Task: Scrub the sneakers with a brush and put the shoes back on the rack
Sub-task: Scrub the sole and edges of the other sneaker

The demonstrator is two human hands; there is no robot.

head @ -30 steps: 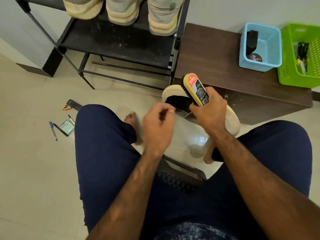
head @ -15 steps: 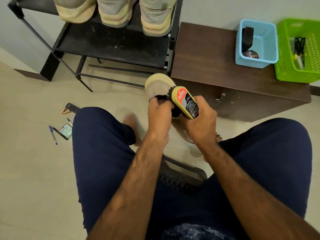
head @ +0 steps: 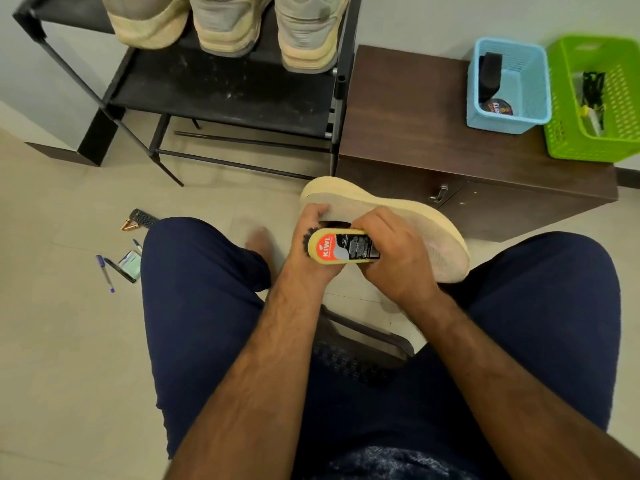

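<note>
Pale floor tiles; black rack [head: 221, 95] at upper left holds three sneakers [head: 228, 26]. Between the knees, left hand [head: 308, 247] grips a sole-up sneaker [head: 408, 223] by its toe; right hand [head: 394, 261] clasps the brush [head: 343, 245]. Both hands curl tight. Sneaker likely light, sole stiff: hold its rim.

"KIWI" stands in white letters on the red patch of the shoe brush's [head: 341, 245] yellow back; the black label's small print beside it is unreadable.
</note>
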